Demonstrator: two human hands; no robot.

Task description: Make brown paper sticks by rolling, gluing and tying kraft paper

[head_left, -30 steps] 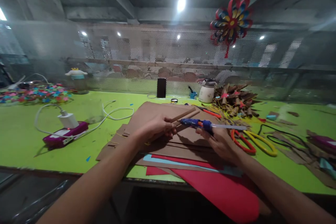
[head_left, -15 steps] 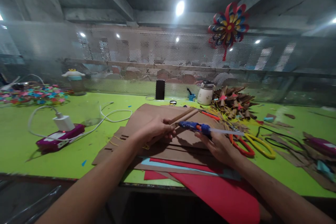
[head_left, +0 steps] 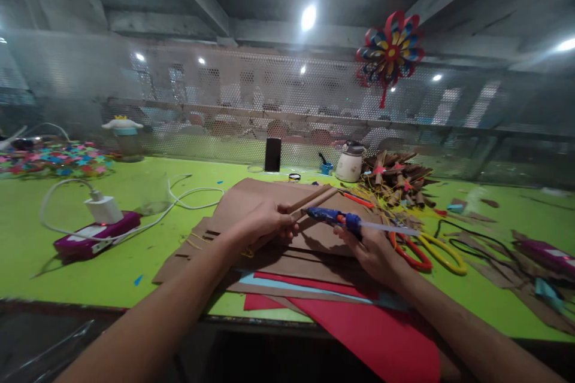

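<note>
My left hand (head_left: pixel 269 220) is closed around a rolled brown paper tube (head_left: pixel 318 196) that slants up to the right. In my right hand (head_left: pixel 371 246) is a blue hot glue gun (head_left: pixel 332 216), with a clear glue stick (head_left: pixel 390 228) jutting from its back end. The gun's nozzle points left and lies close to the tube near my left fingers; whether it touches cannot be made out. Beneath both hands lies a stack of brown paper sheets (head_left: pixel 242 200), with red paper (head_left: pixel 368 329) and light blue paper (head_left: pixel 287 282) poking out at the table's front edge.
Yellow-handled scissors (head_left: pixel 449 254) and red-handled scissors (head_left: pixel 415 256) lie right of my right hand. Behind them is a heap of brown paper rolls (head_left: pixel 399 176). A purple power strip (head_left: pixel 96 236) with a white charger (head_left: pixel 104 209) sits left. A jar (head_left: pixel 350 163) and a phone (head_left: pixel 272 154) stand at the back.
The view has shifted very slightly. Both hands keep their hold on the paper tube and the glue gun, with hardly any movement between them.
</note>
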